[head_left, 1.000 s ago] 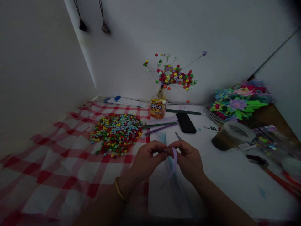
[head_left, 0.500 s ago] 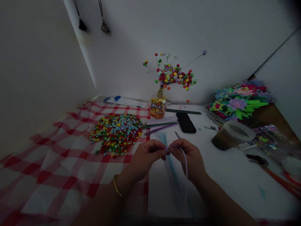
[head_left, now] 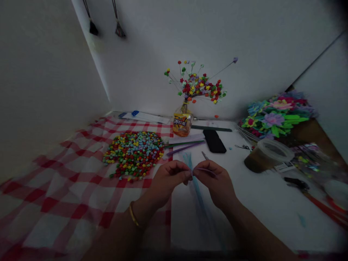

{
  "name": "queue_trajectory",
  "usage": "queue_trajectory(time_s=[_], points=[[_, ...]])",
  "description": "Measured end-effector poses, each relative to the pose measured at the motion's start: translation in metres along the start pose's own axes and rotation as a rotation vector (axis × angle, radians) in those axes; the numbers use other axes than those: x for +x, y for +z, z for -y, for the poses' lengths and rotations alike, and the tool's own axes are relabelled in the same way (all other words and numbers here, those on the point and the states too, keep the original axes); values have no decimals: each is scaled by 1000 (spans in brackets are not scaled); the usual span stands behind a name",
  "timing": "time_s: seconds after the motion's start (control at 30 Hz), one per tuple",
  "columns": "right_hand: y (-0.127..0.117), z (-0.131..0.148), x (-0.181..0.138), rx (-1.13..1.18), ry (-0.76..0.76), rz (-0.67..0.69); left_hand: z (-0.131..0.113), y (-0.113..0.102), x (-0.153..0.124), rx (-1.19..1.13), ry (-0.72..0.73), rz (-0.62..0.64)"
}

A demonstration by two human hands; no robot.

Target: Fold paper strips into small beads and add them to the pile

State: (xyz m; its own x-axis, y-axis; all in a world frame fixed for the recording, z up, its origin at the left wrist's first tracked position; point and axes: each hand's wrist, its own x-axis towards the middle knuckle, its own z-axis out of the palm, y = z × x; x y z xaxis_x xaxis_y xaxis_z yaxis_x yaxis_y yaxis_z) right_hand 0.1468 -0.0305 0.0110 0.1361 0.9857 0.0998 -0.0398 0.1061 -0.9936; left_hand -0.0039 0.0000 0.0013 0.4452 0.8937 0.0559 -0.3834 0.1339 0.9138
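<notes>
My left hand (head_left: 169, 180) and my right hand (head_left: 217, 185) meet fingertip to fingertip above the white table, both pinching a thin lilac paper strip (head_left: 204, 169). The strip runs from the pinch across the top of my right hand. A bundle of pale blue paper strips (head_left: 196, 188) lies on the table right under my hands. A flat heap of small coloured paper stars (head_left: 134, 153) sits on the red-and-white checked cloth (head_left: 62, 188), just left of and beyond my left hand.
A bottle (head_left: 182, 123) holding wire stems tipped with coloured stars stands at the back. A black phone (head_left: 214, 141), green and purple strips (head_left: 185, 146), a lidded plastic cup (head_left: 265, 156), paper flowers (head_left: 274, 117) and red-handled tools (head_left: 317, 197) lie to the right.
The lilac strip hung in a loop below my right hand, then got drawn up and now lies flat over that hand. Both hands stayed in place, fingertips working together.
</notes>
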Motion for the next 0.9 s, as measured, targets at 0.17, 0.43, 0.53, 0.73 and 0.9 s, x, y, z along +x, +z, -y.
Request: queue_trajectory(time_s=[0.17, 0.43, 0.53, 0.73, 0.9], points=[[2, 2, 0, -5, 8, -24, 0, 0, 0, 75, 22, 22], [-4, 0, 3, -106, -47, -30, -1, 2, 0, 139, 37, -10], [-5, 0, 4, -155, -50, -32, -3, 2, 0, 107, 34, -35], [-3, -1, 4, -102, -44, 11, -2, 1, -1, -13, 16, 21], [-3, -2, 1, -134, -36, 80, 1, 0, 0, -105, -16, 108]])
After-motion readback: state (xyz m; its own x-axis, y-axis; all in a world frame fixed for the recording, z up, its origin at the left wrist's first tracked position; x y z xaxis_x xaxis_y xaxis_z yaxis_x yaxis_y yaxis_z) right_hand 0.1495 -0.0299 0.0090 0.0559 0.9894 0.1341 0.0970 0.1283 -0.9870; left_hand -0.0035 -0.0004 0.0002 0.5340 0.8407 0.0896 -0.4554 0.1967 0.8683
